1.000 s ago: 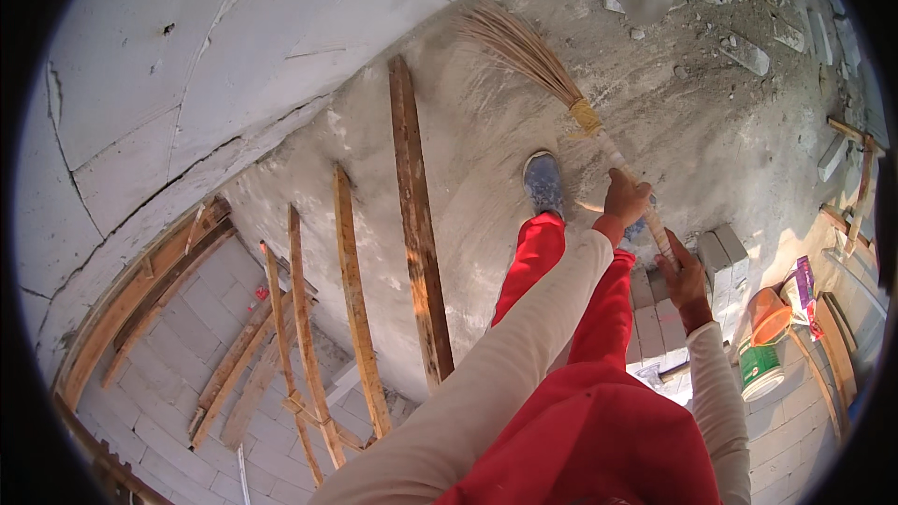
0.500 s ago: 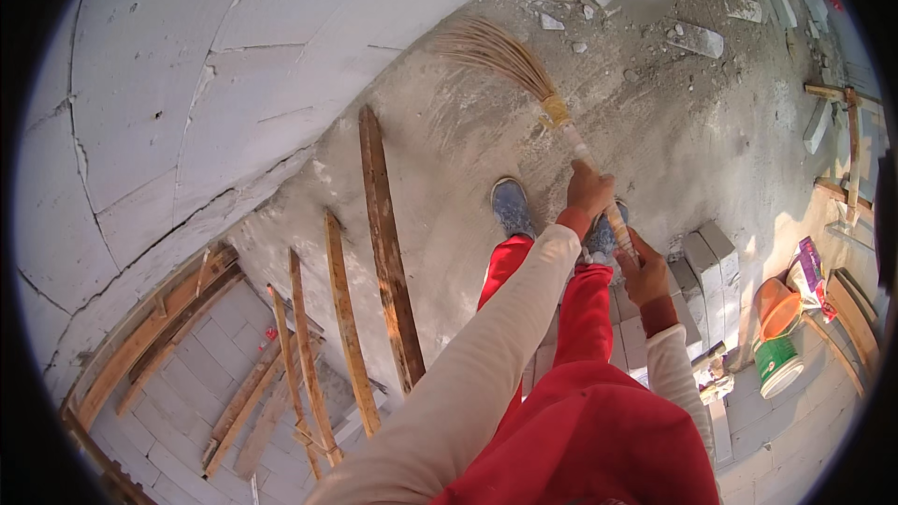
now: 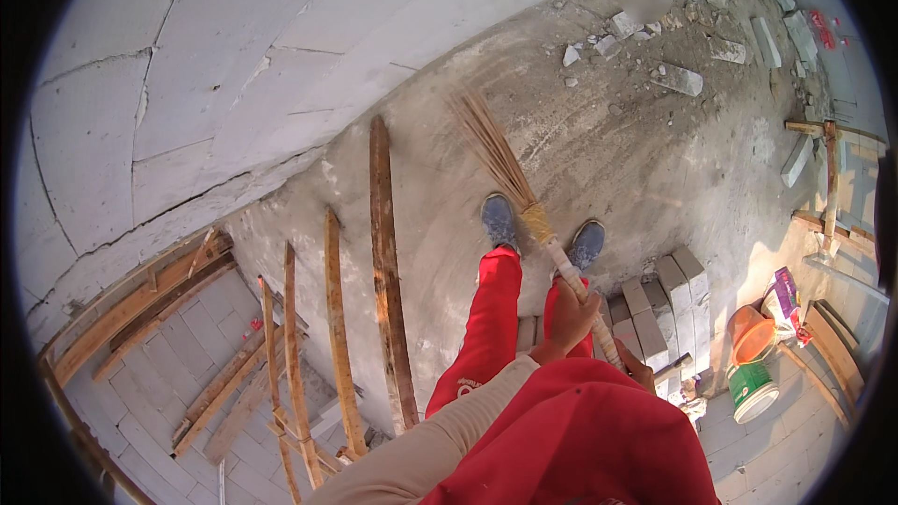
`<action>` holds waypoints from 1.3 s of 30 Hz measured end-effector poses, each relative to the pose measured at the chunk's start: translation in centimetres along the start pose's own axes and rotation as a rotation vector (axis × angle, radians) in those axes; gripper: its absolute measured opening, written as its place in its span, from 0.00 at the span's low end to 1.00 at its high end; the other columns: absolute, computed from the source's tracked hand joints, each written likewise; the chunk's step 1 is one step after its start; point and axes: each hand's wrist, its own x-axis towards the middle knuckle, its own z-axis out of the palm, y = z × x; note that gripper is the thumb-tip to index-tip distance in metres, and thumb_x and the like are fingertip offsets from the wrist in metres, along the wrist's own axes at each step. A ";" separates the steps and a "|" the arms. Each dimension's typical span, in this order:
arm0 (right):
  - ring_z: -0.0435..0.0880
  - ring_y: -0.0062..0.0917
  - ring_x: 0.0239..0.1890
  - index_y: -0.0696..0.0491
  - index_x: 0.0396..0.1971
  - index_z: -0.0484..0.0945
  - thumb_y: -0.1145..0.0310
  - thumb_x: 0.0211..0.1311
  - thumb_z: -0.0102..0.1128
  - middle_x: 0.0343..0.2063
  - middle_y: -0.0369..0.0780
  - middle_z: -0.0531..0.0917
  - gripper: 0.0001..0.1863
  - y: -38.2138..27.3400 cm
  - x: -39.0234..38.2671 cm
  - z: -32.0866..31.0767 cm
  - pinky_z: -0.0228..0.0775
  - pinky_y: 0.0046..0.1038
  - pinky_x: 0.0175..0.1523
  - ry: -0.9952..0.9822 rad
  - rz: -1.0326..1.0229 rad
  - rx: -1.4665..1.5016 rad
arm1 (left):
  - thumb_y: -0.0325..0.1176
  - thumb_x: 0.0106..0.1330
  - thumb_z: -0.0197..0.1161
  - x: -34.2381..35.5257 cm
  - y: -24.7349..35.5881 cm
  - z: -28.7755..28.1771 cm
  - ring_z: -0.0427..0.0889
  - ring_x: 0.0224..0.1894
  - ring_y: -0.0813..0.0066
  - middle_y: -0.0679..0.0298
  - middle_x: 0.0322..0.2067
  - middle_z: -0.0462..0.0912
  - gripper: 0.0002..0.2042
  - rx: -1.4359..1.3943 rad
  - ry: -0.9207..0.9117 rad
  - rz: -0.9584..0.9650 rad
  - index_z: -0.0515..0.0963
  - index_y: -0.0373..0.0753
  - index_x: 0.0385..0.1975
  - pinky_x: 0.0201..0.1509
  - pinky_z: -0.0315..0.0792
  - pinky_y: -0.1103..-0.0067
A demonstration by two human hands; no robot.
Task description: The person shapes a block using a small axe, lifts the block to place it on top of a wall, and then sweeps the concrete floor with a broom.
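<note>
A stick broom [image 3: 510,168] slants across the floor in front of me, its thin bristles fanned toward the wall and somewhat blurred. Yellow binding joins them to a pale wrapped handle. My left hand [image 3: 569,320] is closed around that handle, just over my right leg. Lower down, near the handle's end, my right hand [image 3: 638,372] grips it too, partly hidden behind my red clothing. The bristle tips lie over the dusty concrete floor [image 3: 655,145], left of my shoes.
Broken pale block pieces [image 3: 677,79] and rubble lie at the far right. Wooden planks [image 3: 383,252] stand at the left by the block wall [image 3: 253,65]. Stacked blocks [image 3: 687,285], an orange container [image 3: 751,332] and a green-and-white bucket [image 3: 751,391] are on my right.
Both hands have drawn the broom back toward my body, so its bristles are closer to my feet. My right hand has slipped partly behind my clothing. The view has shifted slightly.
</note>
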 end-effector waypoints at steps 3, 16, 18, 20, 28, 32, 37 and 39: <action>0.87 0.50 0.50 0.50 0.65 0.76 0.62 0.65 0.69 0.46 0.55 0.86 0.29 4.6 7.7 2.2 0.79 0.37 0.53 -0.186 -0.092 -0.112 | 0.39 0.64 0.64 5.6 -8.6 -1.4 0.86 0.41 0.40 0.39 0.38 0.84 0.26 0.088 0.345 -0.049 0.62 0.25 0.50 0.46 0.78 0.57; 0.63 0.10 0.10 0.45 0.73 0.69 0.65 0.75 0.61 0.16 0.27 0.70 0.28 1.3 9.7 -5.3 0.53 0.20 0.11 0.506 0.340 0.514 | 0.36 0.61 0.63 14.4 13.4 16.7 0.86 0.41 0.37 0.34 0.39 0.83 0.27 0.419 -0.368 0.336 0.59 0.25 0.51 0.49 0.82 0.56; 0.61 0.09 0.10 0.48 0.74 0.66 0.67 0.76 0.59 0.16 0.27 0.69 0.29 1.2 4.9 -5.1 0.52 0.20 0.11 0.473 0.347 0.586 | 0.35 0.62 0.62 9.7 12.6 16.1 0.86 0.38 0.35 0.34 0.35 0.82 0.24 0.351 -0.391 0.332 0.58 0.28 0.49 0.45 0.82 0.53; 0.64 0.09 0.13 0.52 0.73 0.68 0.69 0.75 0.58 0.18 0.28 0.72 0.29 2.8 0.5 -4.7 0.56 0.19 0.15 0.375 0.291 0.514 | 0.36 0.62 0.62 4.3 10.6 13.8 0.85 0.32 0.35 0.36 0.30 0.82 0.23 0.292 -0.268 0.331 0.57 0.32 0.48 0.37 0.80 0.51; 0.90 0.37 0.50 0.55 0.64 0.77 0.63 0.66 0.69 0.47 0.55 0.87 0.28 6.8 8.7 -1.4 0.79 0.33 0.52 -0.112 -0.112 0.024 | 0.43 0.61 0.66 7.6 -2.7 2.1 0.84 0.45 0.33 0.36 0.40 0.84 0.28 0.305 0.329 -0.089 0.64 0.28 0.52 0.52 0.75 0.53; 0.71 0.16 0.14 0.46 0.68 0.75 0.63 0.70 0.67 0.23 0.36 0.80 0.27 4.9 20.5 -4.0 0.65 0.26 0.19 -0.079 0.167 0.354 | 0.41 0.60 0.64 23.9 1.0 6.6 0.86 0.45 0.37 0.33 0.41 0.83 0.31 0.208 0.085 0.066 0.61 0.22 0.53 0.50 0.79 0.58; 0.67 0.13 0.13 0.47 0.72 0.70 0.64 0.73 0.63 0.19 0.30 0.72 0.30 2.2 22.7 -9.5 0.59 0.23 0.16 0.403 0.210 0.817 | 0.35 0.59 0.64 26.7 19.5 19.1 0.89 0.39 0.46 0.36 0.45 0.82 0.31 0.420 -0.416 0.248 0.60 0.21 0.56 0.34 0.87 0.64; 0.67 0.12 0.13 0.48 0.73 0.68 0.65 0.74 0.62 0.19 0.30 0.73 0.30 0.7 21.2 -10.3 0.60 0.22 0.16 0.463 0.165 0.818 | 0.35 0.59 0.64 25.1 21.4 20.8 0.90 0.39 0.46 0.37 0.44 0.83 0.30 0.490 -0.414 0.329 0.61 0.22 0.55 0.42 0.87 0.62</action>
